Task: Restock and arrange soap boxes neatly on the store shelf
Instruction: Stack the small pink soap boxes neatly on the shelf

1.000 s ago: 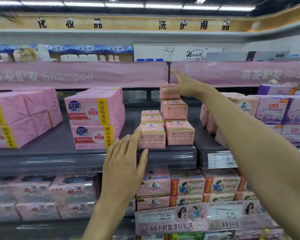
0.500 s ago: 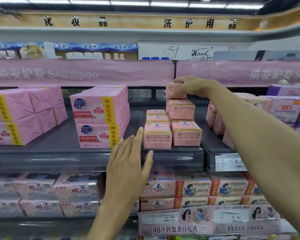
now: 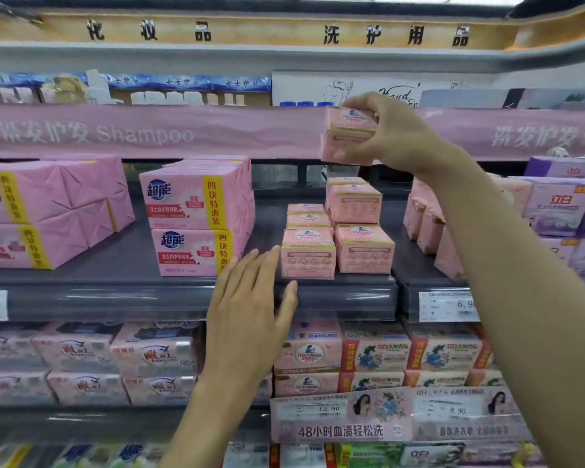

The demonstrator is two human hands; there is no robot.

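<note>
Since half a second ago the top pink soap box (image 3: 348, 136) has come up off its stack, clear of the dark shelf (image 3: 115, 265) and level with the Shampoo banner (image 3: 149, 133). The right stack (image 3: 358, 228) now stands two high and the left row (image 3: 308, 253) one high. The right hand (image 3: 395, 133) clamps the lifted box between thumb and fingers. The left hand (image 3: 250, 309), fingers straight and spread, hovers by the left row's front box; I cannot tell whether it touches. The step is probably evening the stacks. Next, the box needs setting squarely on the lower left row.
</note>
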